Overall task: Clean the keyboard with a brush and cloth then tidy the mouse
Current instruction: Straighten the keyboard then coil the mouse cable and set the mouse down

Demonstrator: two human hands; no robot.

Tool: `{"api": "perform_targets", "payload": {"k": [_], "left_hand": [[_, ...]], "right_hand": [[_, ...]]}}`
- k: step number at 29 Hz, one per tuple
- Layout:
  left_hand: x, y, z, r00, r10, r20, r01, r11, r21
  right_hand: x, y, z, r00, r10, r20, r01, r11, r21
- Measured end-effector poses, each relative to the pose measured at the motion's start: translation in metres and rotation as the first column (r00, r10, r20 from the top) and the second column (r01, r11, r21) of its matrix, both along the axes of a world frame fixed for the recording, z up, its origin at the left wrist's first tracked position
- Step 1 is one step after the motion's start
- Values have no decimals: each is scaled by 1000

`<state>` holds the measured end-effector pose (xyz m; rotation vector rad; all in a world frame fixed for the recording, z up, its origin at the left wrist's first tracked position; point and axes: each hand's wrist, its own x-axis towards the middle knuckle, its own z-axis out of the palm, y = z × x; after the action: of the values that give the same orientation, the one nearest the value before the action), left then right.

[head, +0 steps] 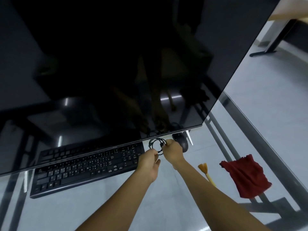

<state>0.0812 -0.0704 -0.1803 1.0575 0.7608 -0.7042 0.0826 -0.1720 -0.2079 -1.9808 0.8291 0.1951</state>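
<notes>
A black keyboard (86, 167) lies on the glass desk (183, 205), its far rows hidden under the monitor's lower edge. Just right of it, a black mouse cable (155, 144) is coiled into a small loop. My left hand (148, 161) pinches the loop's near side and my right hand (173, 150) grips its right side. The black mouse (182, 141) sits right behind my right hand, partly under the monitor. A yellow brush (204, 169) lies right of my right forearm, which hides its handle. A red cloth (245, 177) lies crumpled beside it.
A large dark monitor (116, 64) leans over the desk and fills most of the view. The desk's metal frame (283, 169) runs along the right edge. Beyond it are a pale floor and a black table leg (270, 45).
</notes>
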Motion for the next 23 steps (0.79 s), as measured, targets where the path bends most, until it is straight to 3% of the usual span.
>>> {"api": "perform_targets", "payload": {"k": [5,12,18,23], "left_hand": [[5,1,-7,999,-23,29,23,1000,10],[-3,18,-6,992,-102,74,104,994,-26],[-9,19,15,935,-348,69,347,937,25],[-26,-3,35,871,-486,63,485,874,32]], "right_hand": [[1,8,-3,996,87,16,-84,987,-138],[-17,7,20,989,140,-48,-147,973,-177],[-54,-23,60,998,58,8,-53,954,-295],[-88,-74,76,997,-73,16,75,959,-275]]}}
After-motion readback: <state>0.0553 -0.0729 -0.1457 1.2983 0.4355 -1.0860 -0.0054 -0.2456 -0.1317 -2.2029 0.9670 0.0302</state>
